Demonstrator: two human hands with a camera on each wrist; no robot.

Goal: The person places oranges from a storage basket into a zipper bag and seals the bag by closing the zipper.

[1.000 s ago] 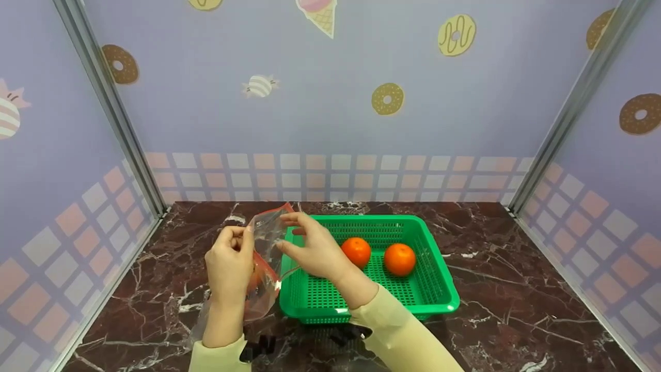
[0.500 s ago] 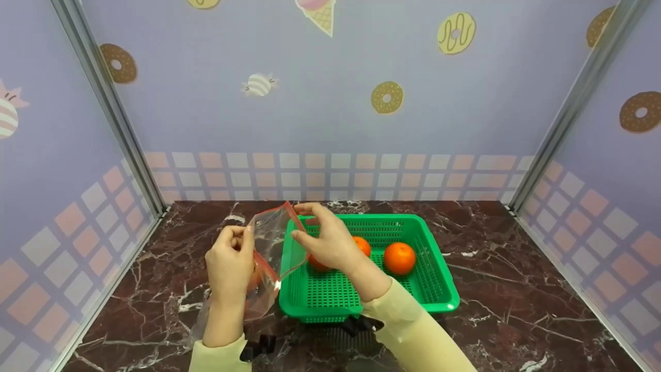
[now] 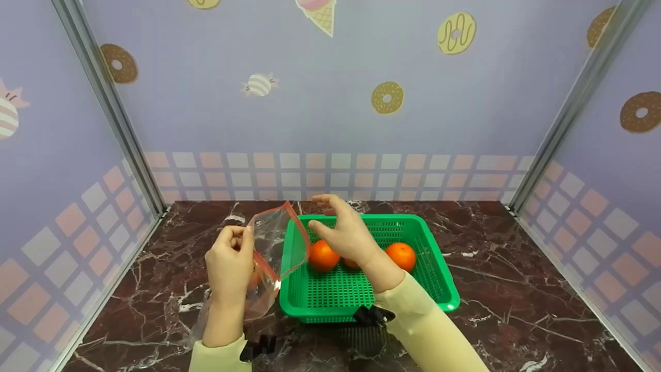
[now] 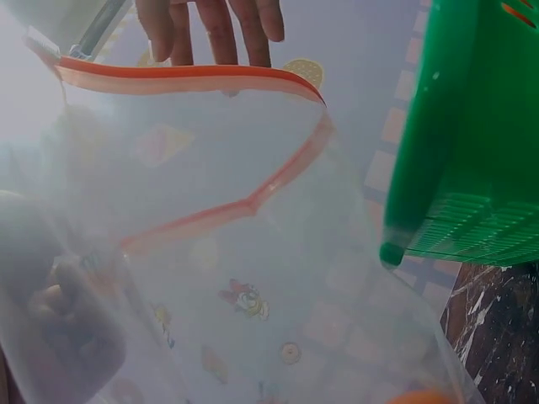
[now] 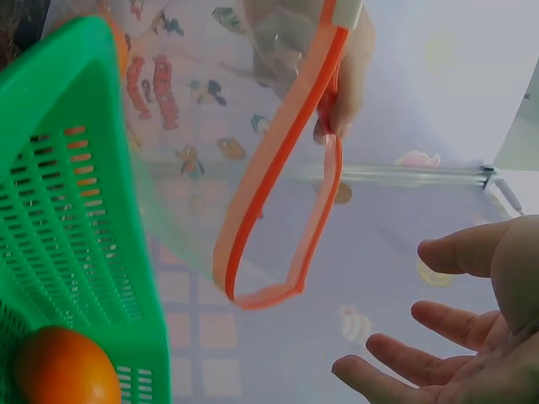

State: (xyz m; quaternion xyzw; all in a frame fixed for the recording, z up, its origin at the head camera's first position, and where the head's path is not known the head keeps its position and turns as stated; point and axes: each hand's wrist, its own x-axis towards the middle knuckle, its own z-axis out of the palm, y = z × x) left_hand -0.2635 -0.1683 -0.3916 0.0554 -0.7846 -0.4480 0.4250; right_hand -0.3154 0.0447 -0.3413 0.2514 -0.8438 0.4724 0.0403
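Observation:
My left hand point(image 3: 230, 261) pinches the rim of a clear zip bag point(image 3: 272, 232) between thumb and fingers. The red zip edges stand apart, so the bag's mouth gapes; in the right wrist view its red rim point(image 5: 268, 156) forms a wide loop with printed figures below. Low in the bag, an orange point(image 3: 255, 280) shows behind the left wrist. My right hand point(image 3: 346, 232) holds nothing, its fingers spread and apart from the bag, above the green basket point(image 3: 444, 279). Under it lie one orange point(image 3: 324, 256), another partly hidden by the hand, and a third orange point(image 3: 402, 256) to the right.
The basket has perforated walls and stands on a dark red marbled tabletop point(image 3: 516, 289), just right of the bag. Patterned panels point(image 3: 330, 129) close off the back and both sides, with metal posts point(image 3: 111, 113) at the corners.
My right hand has let go of the bag's far edge and moved right, over the basket. The bag's mouth has widened. The left hand keeps its place.

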